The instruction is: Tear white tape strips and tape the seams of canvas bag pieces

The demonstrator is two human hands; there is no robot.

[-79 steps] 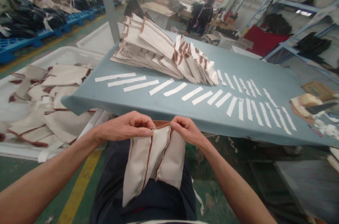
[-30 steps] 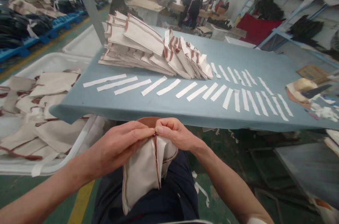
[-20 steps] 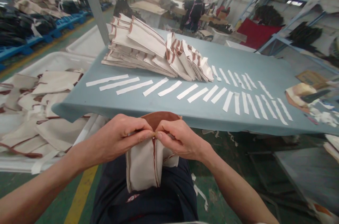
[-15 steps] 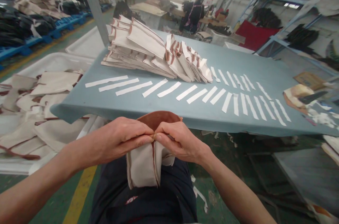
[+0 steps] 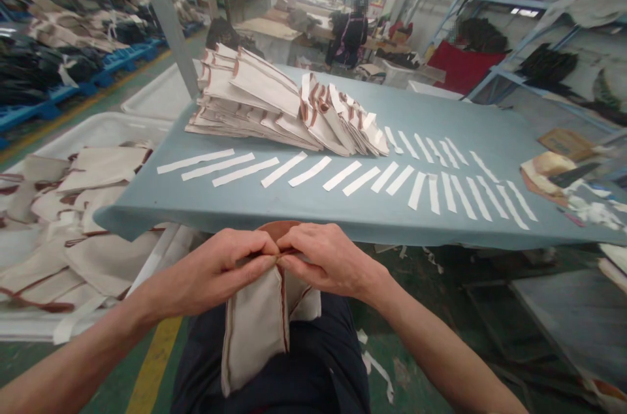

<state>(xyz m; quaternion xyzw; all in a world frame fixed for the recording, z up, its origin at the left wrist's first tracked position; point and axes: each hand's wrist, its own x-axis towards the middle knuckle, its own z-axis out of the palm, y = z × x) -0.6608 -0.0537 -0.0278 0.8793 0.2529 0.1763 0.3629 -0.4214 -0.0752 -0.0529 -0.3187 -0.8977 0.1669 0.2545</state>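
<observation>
Cream cloth pouch [image 5: 255, 335] hung at the lower centre of the frame, its top edge pinched by my left hand [image 5: 226, 265] and right hand [image 5: 329, 257], which hid the gripped fold and part of its brown inside.

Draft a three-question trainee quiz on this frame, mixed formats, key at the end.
1. True or false: the left hand and the right hand both grip the same cream fabric piece.

2. Where is the tall stack of cream pieces?
A) on the floor
B) on the blue-green table
C) on a shelf

3. Fill in: as seen here, the nearer white bin stands to the ____ of the table.

Key: 1. True. 2. B. 3. Left.
</observation>
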